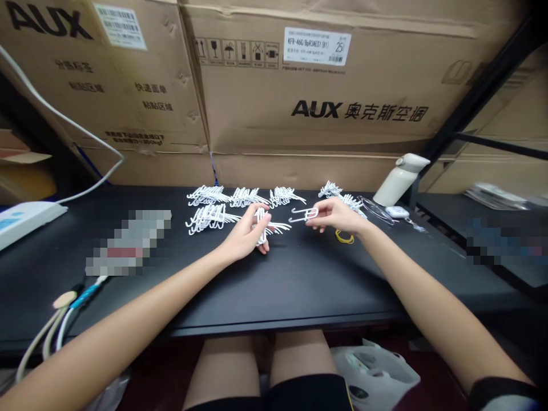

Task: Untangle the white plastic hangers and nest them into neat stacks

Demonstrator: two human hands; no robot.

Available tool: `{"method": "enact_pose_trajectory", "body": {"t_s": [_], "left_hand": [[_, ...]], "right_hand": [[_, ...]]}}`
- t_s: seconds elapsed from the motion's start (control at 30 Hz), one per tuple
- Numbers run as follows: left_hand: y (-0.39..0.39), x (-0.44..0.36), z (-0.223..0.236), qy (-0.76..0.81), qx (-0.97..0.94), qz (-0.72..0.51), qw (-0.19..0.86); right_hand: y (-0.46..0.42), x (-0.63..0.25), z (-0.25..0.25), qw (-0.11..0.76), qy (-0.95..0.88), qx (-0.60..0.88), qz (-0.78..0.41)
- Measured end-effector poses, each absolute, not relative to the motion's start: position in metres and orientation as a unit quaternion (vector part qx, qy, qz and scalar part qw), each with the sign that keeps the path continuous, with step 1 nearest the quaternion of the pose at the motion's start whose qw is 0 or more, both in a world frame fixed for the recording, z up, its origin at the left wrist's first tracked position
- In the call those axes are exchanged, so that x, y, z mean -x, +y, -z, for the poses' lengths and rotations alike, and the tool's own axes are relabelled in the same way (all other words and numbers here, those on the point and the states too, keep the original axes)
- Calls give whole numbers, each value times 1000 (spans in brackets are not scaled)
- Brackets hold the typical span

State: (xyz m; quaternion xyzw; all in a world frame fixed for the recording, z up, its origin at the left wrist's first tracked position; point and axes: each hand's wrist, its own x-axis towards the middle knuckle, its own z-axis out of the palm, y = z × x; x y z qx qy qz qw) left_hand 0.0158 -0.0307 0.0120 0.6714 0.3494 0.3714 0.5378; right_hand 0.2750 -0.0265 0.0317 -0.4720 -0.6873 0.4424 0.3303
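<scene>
My left hand (247,233) is closed around a bundle of white wire hooks (261,216), whose thin ends stick out to the right. Held between the fingers of my right hand (331,214) is a white double hook (305,214), its curved ends pointing left toward the bundle. Behind and left of my left hand lie several bunches of similar hooks (208,218) on the black table (274,285). More loose white hooks (330,189) lie just behind my right hand, which partly hides them. Yellow rubber bands (345,236) rest beneath my right wrist.
Large cardboard boxes (257,108) stand along the table's back. A white bottle (400,180) leans at the back right, near a small white case (397,212). On the left are a power strip (29,220) and a blurred-out device (131,242) with a cable. A plastic bag (377,374) sits below the table.
</scene>
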Motion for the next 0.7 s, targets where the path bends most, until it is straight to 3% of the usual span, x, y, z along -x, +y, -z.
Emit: {"method": "enact_pose_trajectory", "body": {"t_s": [0.17, 0.43, 0.7], "left_hand": [[-35, -15, -13, 350, -715, -361, 485], [-44, -18, -15, 353, -750, -336, 447], [-44, -17, -17, 357, -752, -345, 433]], "right_hand": [[-32, -267, -36, 388, -672, 444, -448], [-38, -250, -28, 365, -708, 403, -451], [-34, -254, -27, 417, -691, 431, -404]]}}
